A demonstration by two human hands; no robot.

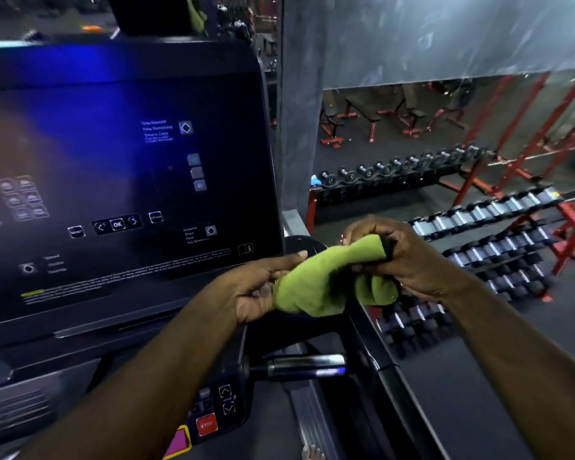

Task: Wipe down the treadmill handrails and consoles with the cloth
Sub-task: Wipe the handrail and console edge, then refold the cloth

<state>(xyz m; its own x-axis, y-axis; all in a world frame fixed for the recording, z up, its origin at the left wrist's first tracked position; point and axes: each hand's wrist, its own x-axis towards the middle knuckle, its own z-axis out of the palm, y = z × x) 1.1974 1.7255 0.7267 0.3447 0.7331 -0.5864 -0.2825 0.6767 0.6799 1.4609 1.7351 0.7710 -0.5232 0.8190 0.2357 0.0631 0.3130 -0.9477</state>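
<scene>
A green cloth [319,283] is bunched between both hands, just right of the treadmill console [113,180], a big dark panel with lit buttons. My left hand [259,287] holds the cloth's left end, thumb along its top. My right hand [402,257] grips the right end, fingers curled over it. Below the hands a short metal grip [306,365] sticks out from the console, and the black right handrail [389,370] runs down to the lower right. The cloth hovers above the handrail's top end; I cannot tell whether it touches.
A red STOP button [207,424] and arrow keys [226,400] sit on the lower console. Right of the treadmill stand red racks of dumbbells [478,210]. A grey pillar [299,111] rises behind the console. Red benches [362,121] stand farther back.
</scene>
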